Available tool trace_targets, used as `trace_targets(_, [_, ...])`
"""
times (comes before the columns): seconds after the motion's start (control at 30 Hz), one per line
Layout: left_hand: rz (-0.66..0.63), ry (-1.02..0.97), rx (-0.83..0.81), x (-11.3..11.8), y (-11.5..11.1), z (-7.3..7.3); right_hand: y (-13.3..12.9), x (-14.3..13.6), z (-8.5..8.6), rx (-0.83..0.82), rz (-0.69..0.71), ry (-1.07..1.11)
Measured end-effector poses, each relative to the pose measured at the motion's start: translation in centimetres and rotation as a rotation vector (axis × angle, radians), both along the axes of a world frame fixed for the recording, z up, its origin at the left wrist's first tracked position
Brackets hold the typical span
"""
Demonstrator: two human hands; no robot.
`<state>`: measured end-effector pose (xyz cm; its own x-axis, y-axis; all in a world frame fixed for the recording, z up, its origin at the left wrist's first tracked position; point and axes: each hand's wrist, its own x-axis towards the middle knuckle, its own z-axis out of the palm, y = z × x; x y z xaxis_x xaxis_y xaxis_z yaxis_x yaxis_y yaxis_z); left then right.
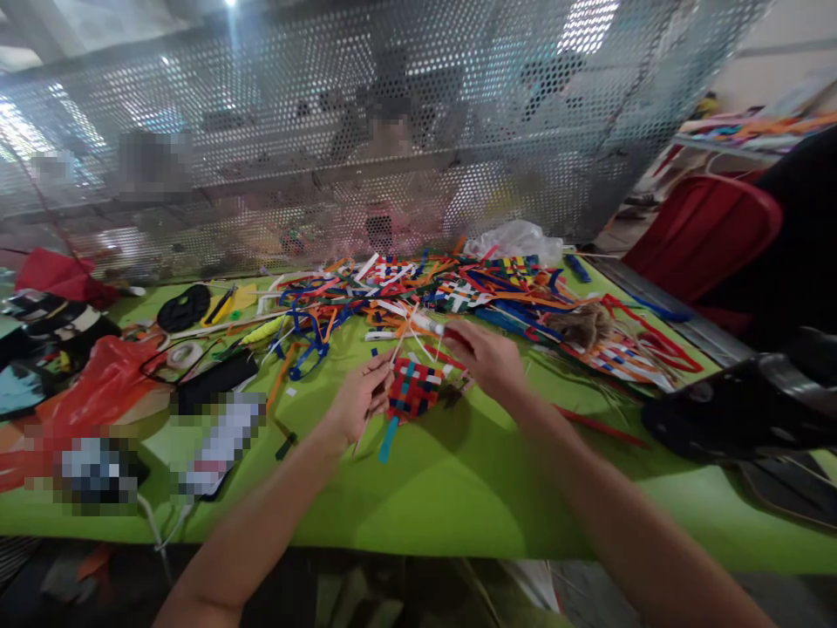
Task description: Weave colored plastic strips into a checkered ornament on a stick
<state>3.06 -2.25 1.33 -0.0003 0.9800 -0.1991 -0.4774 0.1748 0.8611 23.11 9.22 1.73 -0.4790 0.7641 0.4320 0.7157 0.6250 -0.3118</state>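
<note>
My left hand (pixel 362 397) is closed round a thin stick (pixel 396 347), which slants up and away between thumb and fingers. Just right of that hand lies a small woven patch (pixel 414 390) of red, blue, teal and white strips, with a teal strip end (pixel 388 440) hanging toward me. My right hand (pixel 487 356) is closed on a small white tube (pixel 428 324) that points left, toward the upper end of the stick. Blur hides whether tube and stick touch. A few dry twigs (pixel 456 392) lie below my right hand.
A heap of coloured strips (pixel 340 292) spreads across the back of the green table (pixel 451 506), before a perforated metal screen (pixel 261 148). At left are a red plastic bag (pixel 105 384), a tape roll (pixel 184 354) and a black case (pixel 219 382). A red chair (pixel 712 222) stands right.
</note>
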Motion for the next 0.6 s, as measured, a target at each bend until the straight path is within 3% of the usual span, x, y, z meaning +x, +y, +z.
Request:
trace_targets(0.1, [0.015,0.007,-0.001,0.0,0.3,-0.1,-1.8,-1.5,-0.3,-0.017,0.202,-0.064])
trace_targets(0.2, [0.008,0.023,0.000,0.0,0.3,0.0,-2.9,-2.4,-0.5,0.001,0.276,-0.128])
trace_targets(0.33, [0.003,0.026,-0.014,0.1,0.1,0.1,-2.5,-2.3,-0.4,0.040,0.230,-0.149])
trace_targets(0.43, [-0.021,0.014,-0.017,0.1,-0.1,0.2,-1.2,-1.3,-0.2,0.033,0.090,-0.114])
trace_targets(0.53, [-0.048,0.017,-0.012,0.1,-0.2,0.2,0.1,-0.2,0.0,-0.016,-0.041,-0.001])
trace_targets(0.6, [-0.038,0.024,-0.007,0.2,-0.1,0.1,0.3,0.1,0.1,-0.097,-0.033,0.137])
